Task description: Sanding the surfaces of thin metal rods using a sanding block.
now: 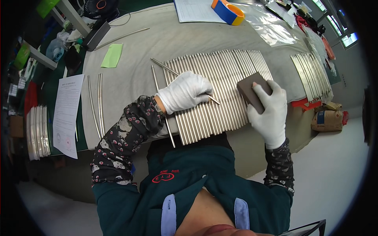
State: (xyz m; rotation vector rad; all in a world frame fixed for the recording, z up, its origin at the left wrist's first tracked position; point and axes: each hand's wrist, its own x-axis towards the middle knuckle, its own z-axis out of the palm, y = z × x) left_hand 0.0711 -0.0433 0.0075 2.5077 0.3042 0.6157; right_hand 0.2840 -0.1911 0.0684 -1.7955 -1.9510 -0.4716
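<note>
My left hand [185,92], in a white glove, is closed on a thin metal rod [163,65]. The rod slants across a row of shiny metal rods [220,114] laid side by side on the grey cloth, and both of its ends stick out of the fist. To the right, my gloved right hand [271,114] grips a brown rectangular block [254,94], which looks like a sanding sponge. This block is over the right end of the row; whether it touches the rods I cannot tell. A single rod [170,131] lies apart, left of the row.
More rods [100,98] lie farther left, near a printed sheet [69,114]. Rod bundles stand at the far left [38,131] and right [313,76]. Toward the back are a green paper slip [112,56], a blue-orange tape roll [228,11] and clear plastic bags [271,29].
</note>
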